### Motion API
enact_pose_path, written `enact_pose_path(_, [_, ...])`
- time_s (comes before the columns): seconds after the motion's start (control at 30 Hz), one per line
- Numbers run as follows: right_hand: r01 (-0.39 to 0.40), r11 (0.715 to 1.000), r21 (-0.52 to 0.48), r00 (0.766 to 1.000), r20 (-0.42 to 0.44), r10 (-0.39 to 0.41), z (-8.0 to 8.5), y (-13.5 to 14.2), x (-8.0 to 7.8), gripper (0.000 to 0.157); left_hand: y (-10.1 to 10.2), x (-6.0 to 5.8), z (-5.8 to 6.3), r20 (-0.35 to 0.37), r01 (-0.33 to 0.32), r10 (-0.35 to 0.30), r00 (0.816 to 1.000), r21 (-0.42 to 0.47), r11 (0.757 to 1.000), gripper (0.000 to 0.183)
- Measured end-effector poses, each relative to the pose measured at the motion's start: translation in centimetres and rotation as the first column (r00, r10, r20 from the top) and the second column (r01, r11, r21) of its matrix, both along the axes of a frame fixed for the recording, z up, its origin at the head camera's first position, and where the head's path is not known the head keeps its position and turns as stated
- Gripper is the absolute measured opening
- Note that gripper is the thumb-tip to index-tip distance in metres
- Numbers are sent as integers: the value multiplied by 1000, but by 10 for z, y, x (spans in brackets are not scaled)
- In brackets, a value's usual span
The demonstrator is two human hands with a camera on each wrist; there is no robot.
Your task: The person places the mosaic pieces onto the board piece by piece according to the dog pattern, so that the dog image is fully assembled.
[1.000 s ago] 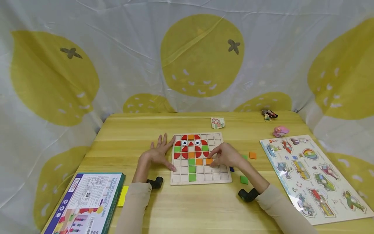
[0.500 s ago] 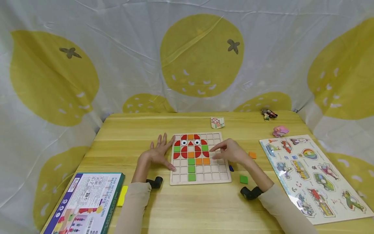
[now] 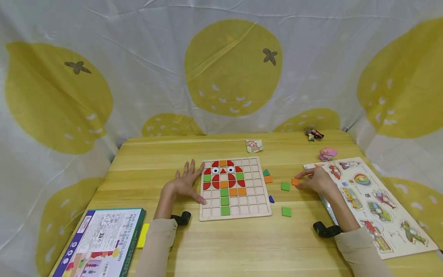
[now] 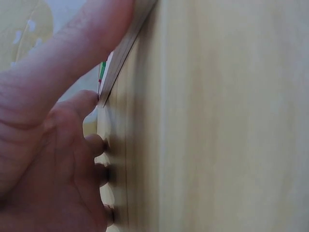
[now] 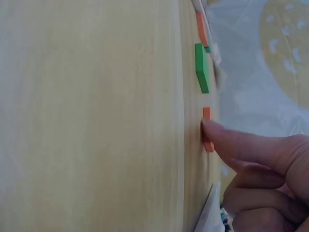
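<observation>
A wooden grid board (image 3: 254, 209) lies mid-table, bearing red, green and orange tiles and two round eye pieces arranged like a figure. My left hand (image 3: 183, 184) rests at its left edge, fingers spread, thumb on the lower left rim. In the left wrist view, the thumb and a fingertip touch the board's side (image 4: 126, 48). Right of the board, my right hand (image 3: 316, 180) pinches an orange square tile (image 3: 295, 181) between thumb and index finger. In the right wrist view, the thumb covers part of this orange tile (image 5: 207, 113), which is close to the tabletop.
Near my right hand lie green square tiles (image 3: 285, 187) (image 3: 286, 212), another orange tile (image 3: 268, 179) and a blue piece (image 3: 271, 199). A picture puzzle board (image 3: 394, 231) lies right, partly under my right arm. A box (image 3: 104, 238) lies left; a small picture card (image 3: 254, 146) lies behind.
My right hand has let go of an orange tile on the board, moved right off it, and taken hold of another orange tile on the table. The left hand stays at the board.
</observation>
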State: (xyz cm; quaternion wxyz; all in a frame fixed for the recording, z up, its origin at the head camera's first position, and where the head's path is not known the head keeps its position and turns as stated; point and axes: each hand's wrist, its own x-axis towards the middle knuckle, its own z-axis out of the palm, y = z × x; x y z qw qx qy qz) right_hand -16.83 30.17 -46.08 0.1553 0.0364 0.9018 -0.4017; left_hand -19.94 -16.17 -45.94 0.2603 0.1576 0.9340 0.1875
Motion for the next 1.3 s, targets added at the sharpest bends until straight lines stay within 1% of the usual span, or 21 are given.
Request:
enact_pose_path(0.07, [12, 1000, -1, 1000, 7, -12, -2, 0, -1, 33, 0, 0, 0, 2, -1, 1, 1000, 6, 1000, 138])
enact_pose_path(0.1, [5, 1000, 8, 1000, 4, -5, -3, 0, -1, 33, -1, 1, 0, 4, -1, 1, 1000, 7, 1000, 138])
enact_pose_path(0.27, [-68, 994, 87, 996, -50, 73, -3, -7, -2, 31, -1, 0, -1, 9, -4, 4, 1000, 16, 1000, 139])
enact_pose_path(0.33, [-106, 992, 73, 991, -74, 111, -2, -16, -4, 31, -1, 0, 0, 10, -5, 4, 1000, 20, 1000, 138])
enact_pose_path(0.4, [-149, 988, 27, 984, -98, 151, 0, -33, -4, 30, -2, 0, 0, 9, -5, 5, 1000, 18, 1000, 138])
enact_pose_path(0.43, [-176, 984, -12, 979, -103, 174, 1, -44, -4, 29, -2, 1, 0, 9, -5, 5, 1000, 16, 1000, 138])
enact_pose_path(0.47, [-201, 979, -46, 975, -103, 195, 2, -57, -2, 28, -2, 1, 0, 8, -4, 4, 1000, 15, 1000, 138])
enact_pose_path(0.57, [-279, 955, -96, 958, -101, 270, 4, -100, 5, 24, -2, 1, 0, 6, -1, 1, 1000, 7, 1000, 137])
enact_pose_path(0.63, [-299, 947, -113, 953, -79, 292, 6, -127, 11, 22, -1, 0, 0, 3, -1, 1, 1000, 9, 1000, 137])
enact_pose_path(0.7, [-318, 943, -102, 948, -73, 311, 6, -150, 15, 21, -1, 0, 0, 0, -1, 1, 1000, 11, 1000, 137])
enact_pose_path(0.8, [-317, 946, -72, 947, -70, 312, 6, -172, 19, 19, -1, 0, -1, -1, -6, 6, 1000, 21, 1000, 137])
enact_pose_path(0.9, [-309, 951, -34, 949, -81, 305, 4, -180, 20, 19, 0, -1, -1, 4, -3, 3, 1000, 29, 1000, 137])
enact_pose_path(0.97, [-303, 952, -31, 951, -78, 300, 3, -180, 20, 19, 1, -1, -1, 9, -1, 1, 1000, 32, 999, 138])
enact_pose_path(1.07, [-317, 947, -60, 947, -82, 311, 2, -179, 19, 19, 1, 0, 0, 10, -2, 2, 1000, 31, 1000, 138])
enact_pose_path(1.17, [-341, 936, -91, 938, -98, 333, 0, -179, 18, 16, 1, 0, 1, 9, -7, 7, 1000, 30, 1000, 137])
enact_pose_path(1.3, [-367, 924, -106, 928, -108, 356, -2, -180, 15, 15, 0, -1, 1, 9, -7, 6, 1000, 32, 999, 138])
